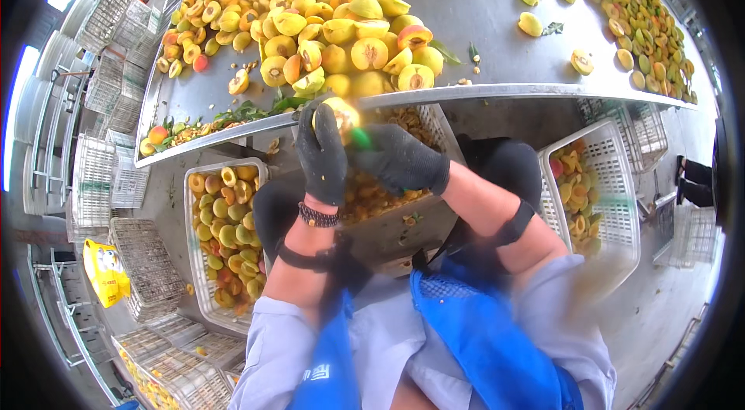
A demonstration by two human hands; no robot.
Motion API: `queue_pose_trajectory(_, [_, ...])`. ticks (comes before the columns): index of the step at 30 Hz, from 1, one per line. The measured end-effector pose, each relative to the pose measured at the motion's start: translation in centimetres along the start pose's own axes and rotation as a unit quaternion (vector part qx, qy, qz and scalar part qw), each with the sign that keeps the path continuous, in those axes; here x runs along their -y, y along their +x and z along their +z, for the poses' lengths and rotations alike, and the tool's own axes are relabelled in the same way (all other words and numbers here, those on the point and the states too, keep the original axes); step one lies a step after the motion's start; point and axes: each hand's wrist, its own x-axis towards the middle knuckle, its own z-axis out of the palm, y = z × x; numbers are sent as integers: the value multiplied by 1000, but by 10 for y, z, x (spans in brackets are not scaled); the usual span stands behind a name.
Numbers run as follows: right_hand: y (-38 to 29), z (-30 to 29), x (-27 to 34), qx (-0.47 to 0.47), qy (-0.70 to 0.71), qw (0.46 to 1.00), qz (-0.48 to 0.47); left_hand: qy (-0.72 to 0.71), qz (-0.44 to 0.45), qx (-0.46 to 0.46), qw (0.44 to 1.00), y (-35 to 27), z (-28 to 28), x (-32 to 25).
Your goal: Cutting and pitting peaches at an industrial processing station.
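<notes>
My left hand [321,160], in a dark grey knitted glove, holds a yellow peach half [342,113] by the table's front edge. Bright glare washes out part of its cut face. Beside it, my right hand [401,158], gloved alike, is closed around a small green-handled tool [361,139]. The tool points toward the fruit, but its working end is lost in blur and glare. Just beyond both hands, halved peaches [349,43] lie heaped on the metal table [465,20], many with pits showing.
Below my hands, a crate [437,125] holds pits and scraps. Crates of peach halves stand at left [192,218] and right [625,224]. Leaves [244,111] line the table's raised rim. Stacked crates [93,174] and a yellow bag [105,279] are at far left. Another person's legs [695,180] show at right.
</notes>
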Motion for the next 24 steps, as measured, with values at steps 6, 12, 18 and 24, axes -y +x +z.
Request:
queue_pose_trajectory(6, [-3, -11, 10, 123, 98, 945, 286, 32, 37, 34, 998, 0, -2, -1])
queue_pose_trajectory(12, [-16, 7, -28, -65, -197, 977, -53, 88, 29, 10, 996, -6, -1, -8])
queue_pose_trajectory(18, [-21, 8, -32, -15, -140, 986, -84, 75, 26, -21, 997, -14, 10, 0])
queue_pose_trajectory(24, [-22, -6, 27, 107, 76, 974, 183, 50, -12, 16, 999, -13, 3, -4])
